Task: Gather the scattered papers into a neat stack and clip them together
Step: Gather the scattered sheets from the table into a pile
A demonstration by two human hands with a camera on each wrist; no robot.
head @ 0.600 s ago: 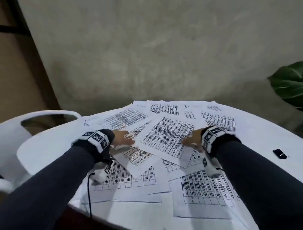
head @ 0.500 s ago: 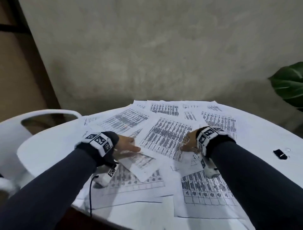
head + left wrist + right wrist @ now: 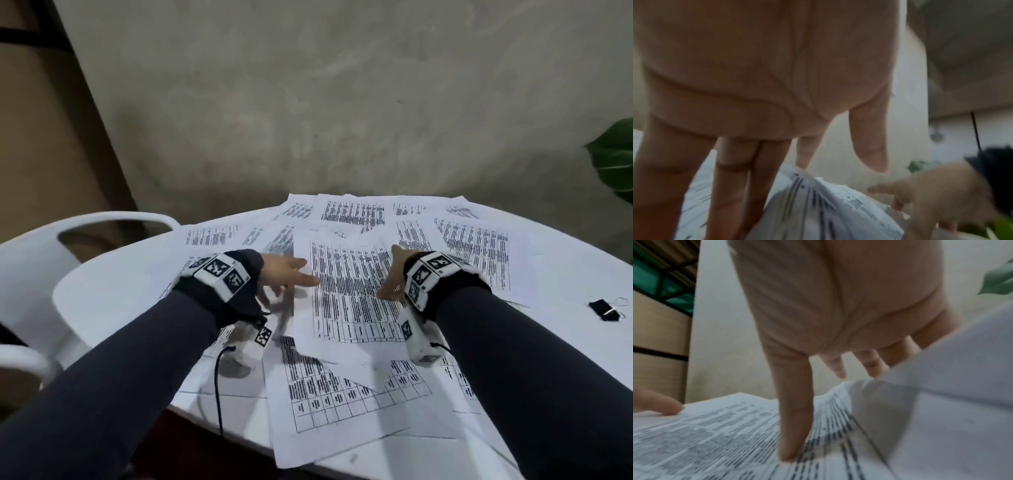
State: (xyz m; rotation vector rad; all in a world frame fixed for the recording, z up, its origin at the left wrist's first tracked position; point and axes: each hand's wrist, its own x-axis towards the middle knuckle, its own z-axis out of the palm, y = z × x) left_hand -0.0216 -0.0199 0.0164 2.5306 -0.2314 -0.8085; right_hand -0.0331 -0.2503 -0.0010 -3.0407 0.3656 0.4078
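Several printed sheets lie scattered and overlapping on the round white table (image 3: 113, 287). One central sheet (image 3: 349, 291) lies on top between my hands. My left hand (image 3: 287, 274) reaches its straight fingers to that sheet's left edge; the left wrist view shows the fingers (image 3: 731, 178) pointing down at the paper (image 3: 818, 203). My right hand (image 3: 390, 274) rests at the sheet's right edge. In the right wrist view its thumb (image 3: 793, 434) presses on the printed sheet (image 3: 715, 434), the other fingers straight behind a raised paper edge. A black binder clip (image 3: 606, 310) lies far right, untouched.
A white plastic chair (image 3: 113, 222) stands at the table's left. A green plant leaf (image 3: 613, 157) hangs at the far right. A grey wall rises behind the table. Some sheets (image 3: 342, 428) overhang the near table edge. A black cable (image 3: 217, 394) trails from my left wrist.
Both hands have drawn closer together around the central sheet, which has turned from slanted to roughly square with me. Sheets beneath have shifted toward the middle.
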